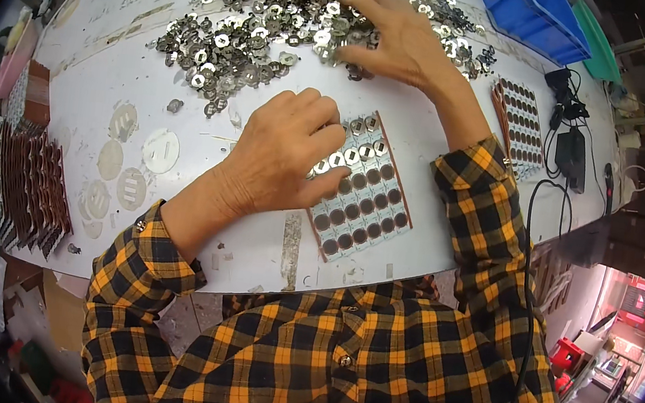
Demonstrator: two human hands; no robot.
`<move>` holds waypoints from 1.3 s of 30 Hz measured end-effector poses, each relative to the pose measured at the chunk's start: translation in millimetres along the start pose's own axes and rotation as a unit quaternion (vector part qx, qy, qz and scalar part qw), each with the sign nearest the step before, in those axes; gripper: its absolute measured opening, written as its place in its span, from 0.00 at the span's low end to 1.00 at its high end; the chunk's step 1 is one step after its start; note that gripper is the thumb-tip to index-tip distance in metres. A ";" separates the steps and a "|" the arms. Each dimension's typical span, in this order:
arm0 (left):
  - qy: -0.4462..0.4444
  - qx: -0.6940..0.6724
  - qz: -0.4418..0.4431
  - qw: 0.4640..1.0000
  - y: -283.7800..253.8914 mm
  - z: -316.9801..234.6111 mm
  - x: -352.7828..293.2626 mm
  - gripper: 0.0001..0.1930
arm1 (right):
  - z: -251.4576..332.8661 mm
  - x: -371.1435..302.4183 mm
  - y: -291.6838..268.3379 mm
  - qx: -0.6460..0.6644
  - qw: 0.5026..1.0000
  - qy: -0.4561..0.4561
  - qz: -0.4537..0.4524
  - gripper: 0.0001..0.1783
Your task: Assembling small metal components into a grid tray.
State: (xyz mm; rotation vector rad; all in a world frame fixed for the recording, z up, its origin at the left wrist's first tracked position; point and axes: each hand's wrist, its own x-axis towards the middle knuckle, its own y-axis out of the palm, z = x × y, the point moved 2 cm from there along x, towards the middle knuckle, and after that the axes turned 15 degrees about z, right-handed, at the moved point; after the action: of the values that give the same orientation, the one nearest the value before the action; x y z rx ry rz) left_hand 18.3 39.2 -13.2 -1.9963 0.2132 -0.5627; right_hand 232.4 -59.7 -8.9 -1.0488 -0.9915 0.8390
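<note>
A panel of small circuit boards (370, 205) lies on the table in front of me, with rows of dark round spots. Shiny metal discs with a slot in the middle sit on its far rows. Over the panel's left side is my left hand (290, 150), fingers curled and thumb low against the boards; whatever its fingertips hold is hidden. My right hand (400, 42) reaches into the right part of a big heap of loose metal discs (280, 17), thumb and fingers spread apart. Its fingertips are slightly blurred among the discs.
Stacked panels (28, 188) stand at the left edge. More panels (515, 128) lie at the right beside a black power adapter (570, 156) and cables. A blue bin (534, 23) and a green bin (597, 42) are at the far right. Round marks (131, 188) dot the tabletop.
</note>
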 end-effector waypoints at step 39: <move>-0.036 0.043 -0.039 0.998 1.6 0.4 1.1 0.18 | 52.5 -158.9 -36.6 0.082 0.989 0.119 0.013 0.07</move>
State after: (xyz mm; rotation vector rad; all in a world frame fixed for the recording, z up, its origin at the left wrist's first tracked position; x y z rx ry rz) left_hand 19.6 38.3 -14.4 -1.9429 0.0664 -0.5398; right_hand 133.3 -199.3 -3.5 -0.9963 -0.6964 0.7817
